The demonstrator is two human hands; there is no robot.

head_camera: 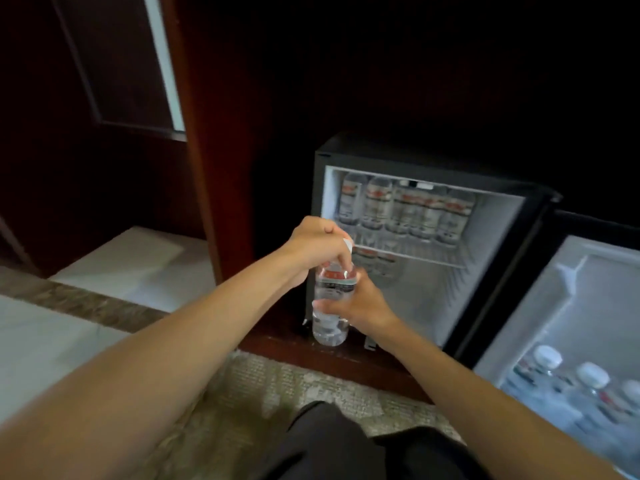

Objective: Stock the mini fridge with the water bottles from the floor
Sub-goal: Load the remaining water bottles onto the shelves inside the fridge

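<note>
Dark trousers (332, 441) fill the bottom edge, and two bare forearms reach over the carpet (263, 386) toward the open mini fridge (415, 157). The hands hold one water bottle (330, 327) roughly upright, just in front of the fridge's lower left corner. The left hand (317, 244) is curled over its cap end, and the right hand (358, 306) wraps its middle, thumb across the front. Stocking looks well along. The wire shelf (433, 258) carries a full row of labelled bottles (405, 209), and a few lower bottles (377, 263) show dimly behind the hands. The open door (588, 282) at right holds white-capped bottles (568, 375) in its rack. Most of the lower compartment looks bare, so there is room for this bottle. No bottles show on the floor here, so how many remain cannot be told.
</note>
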